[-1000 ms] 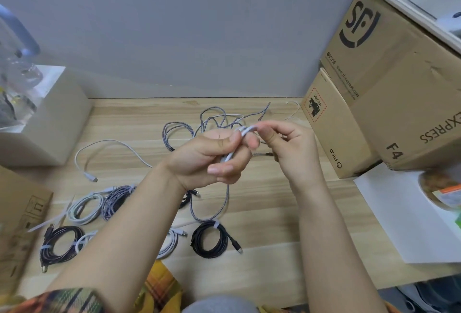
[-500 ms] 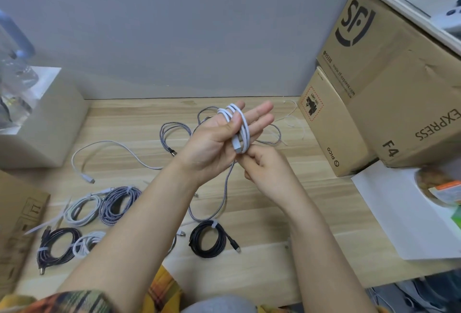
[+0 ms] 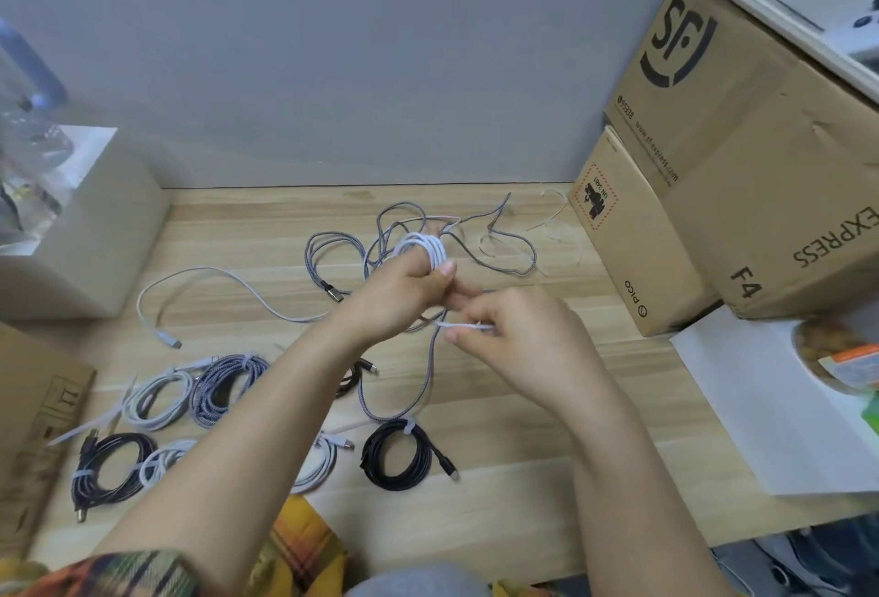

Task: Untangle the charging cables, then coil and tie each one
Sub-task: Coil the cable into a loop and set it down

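My left hand (image 3: 404,289) grips a small coil of white cable (image 3: 424,247) above the middle of the wooden table (image 3: 547,406). Just to its right, my right hand (image 3: 518,335) pinches a thin white strip (image 3: 463,325), either the cable's end or a tie. A grey braided cable (image 3: 409,387) lies loose and tangled under and behind both hands. A loose white cable (image 3: 209,275) curves over the table on the left. Several tied coils lie at the front: a white one (image 3: 157,399), a grey one (image 3: 228,387), a black one (image 3: 112,470) and another black one (image 3: 397,454).
Stacked cardboard boxes (image 3: 742,154) stand at the right, a white sheet (image 3: 770,406) in front of them. A white box (image 3: 81,225) sits at the back left and a flat carton (image 3: 33,430) at the left edge. Thin white ties (image 3: 554,228) lie near the boxes.
My left hand's fingers have closed round the white coil, which earlier lay looped over straight fingers. My right hand moved right and slightly down, drawing out a white strip.
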